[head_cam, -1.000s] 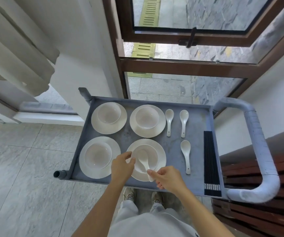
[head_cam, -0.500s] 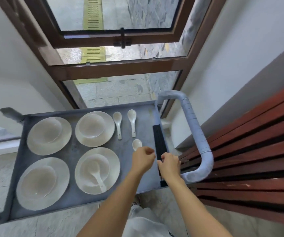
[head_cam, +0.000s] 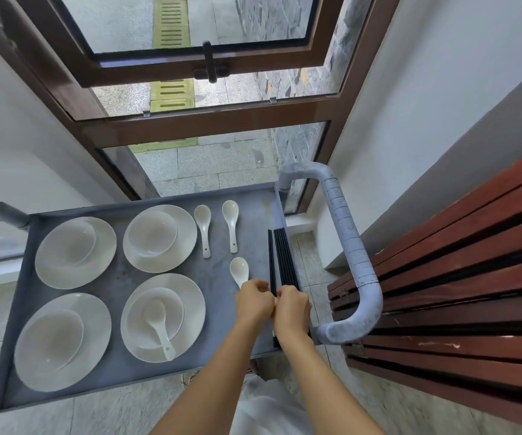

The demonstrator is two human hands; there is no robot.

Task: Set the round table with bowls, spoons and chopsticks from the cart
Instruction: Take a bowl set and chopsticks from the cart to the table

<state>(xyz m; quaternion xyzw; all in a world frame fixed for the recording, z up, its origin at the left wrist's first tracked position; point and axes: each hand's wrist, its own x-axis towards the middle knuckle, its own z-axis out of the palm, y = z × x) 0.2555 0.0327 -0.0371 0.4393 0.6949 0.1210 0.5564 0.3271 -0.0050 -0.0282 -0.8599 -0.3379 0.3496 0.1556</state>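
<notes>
Grey metal cart [head_cam: 215, 277] carries the whole set. Four white ceramic bowls [head_cam: 152, 233], each on a round white plate [head_cam: 187, 243], stand in two rows on its left part, and the near right bowl has a white ceramic spoon [head_cam: 159, 328] lying in it, handle toward the person. Three more white spoons [head_cam: 231, 224] lie loose on the bare tray between the plates and the black chopsticks [head_cam: 283, 259]. These lie in a bundle along the tray's right edge, just inside the cart's thick grey wrapped handle [head_cam: 352, 246], with one stick slightly apart on the bundle's left. Both hands meet at the near end of the bundle: the left hand [head_cam: 253, 304] and the right hand [head_cam: 292, 309] touch each other, fingers curled downward. They seem to pinch the sticks, though the backs of the hands hide the fingertips. The left hand covers the handle of the nearest loose spoon. Right of the cart stands a dark red slatted wooden bench [head_cam: 473, 277]; beyond the cart is a brown-framed window [head_cam: 209, 124].
</notes>
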